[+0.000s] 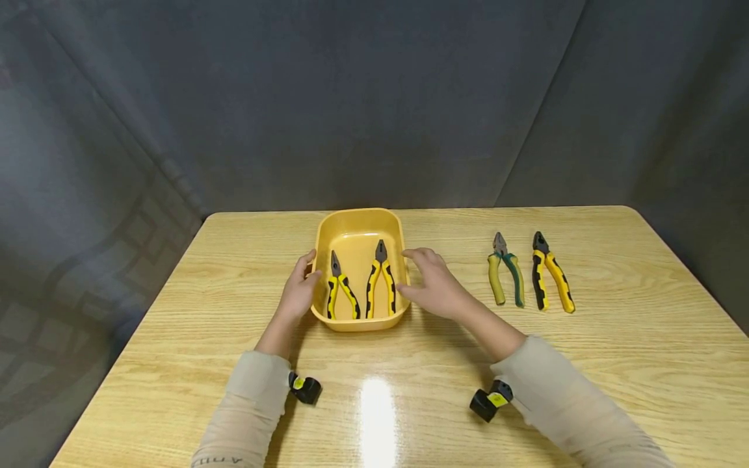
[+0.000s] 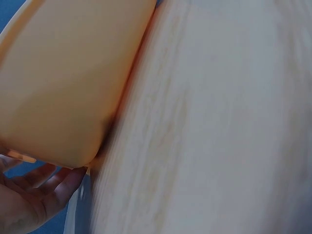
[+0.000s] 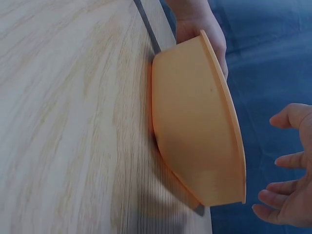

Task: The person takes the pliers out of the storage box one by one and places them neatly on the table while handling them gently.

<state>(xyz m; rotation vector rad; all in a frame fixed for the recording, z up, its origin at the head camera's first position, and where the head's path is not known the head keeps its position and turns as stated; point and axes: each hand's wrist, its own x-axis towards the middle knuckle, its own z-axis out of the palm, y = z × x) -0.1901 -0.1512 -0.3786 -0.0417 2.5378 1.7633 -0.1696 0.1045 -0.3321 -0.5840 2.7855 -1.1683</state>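
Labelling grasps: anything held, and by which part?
Can't tell for the left hand, at the left side of the yellow tray: touch or grip is unclear. The right hand holds nothing.

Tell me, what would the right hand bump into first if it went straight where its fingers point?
Probably the right side of the yellow tray. From the head, the right hand overlaps its rim; the right wrist view shows a gap, but how wide is unclear.
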